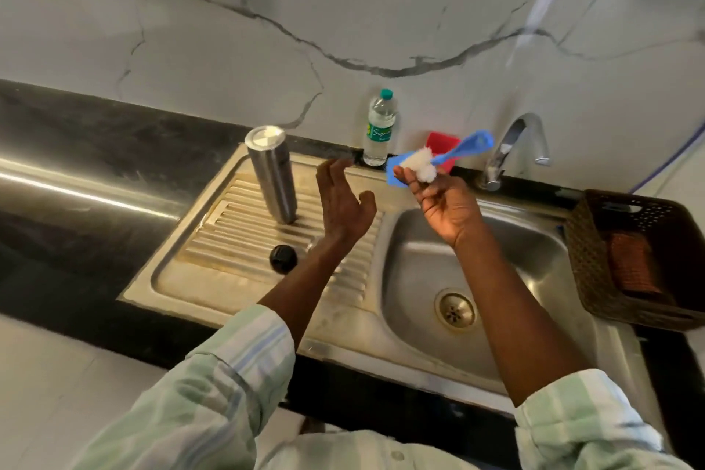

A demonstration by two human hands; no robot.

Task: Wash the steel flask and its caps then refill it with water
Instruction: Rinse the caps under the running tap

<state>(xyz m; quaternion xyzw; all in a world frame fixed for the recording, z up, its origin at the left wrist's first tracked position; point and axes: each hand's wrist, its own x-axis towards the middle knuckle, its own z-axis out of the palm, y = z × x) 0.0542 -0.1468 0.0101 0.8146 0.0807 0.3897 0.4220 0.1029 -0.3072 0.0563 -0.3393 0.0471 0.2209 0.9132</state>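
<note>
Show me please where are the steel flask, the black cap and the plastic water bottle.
steel flask (272, 179): head view, middle of its steel wall.
black cap (283, 258): head view, centre of its top.
plastic water bottle (379, 130): head view, on its green label.

The flask (271, 174) stands on the drainboard (213, 271) left of the sink basin (534, 240), a cap (283, 258) before it. A bottle (379, 128) stands at the counter's (95, 149) back edge; a basket (595, 279) sits right of the basin.
</note>
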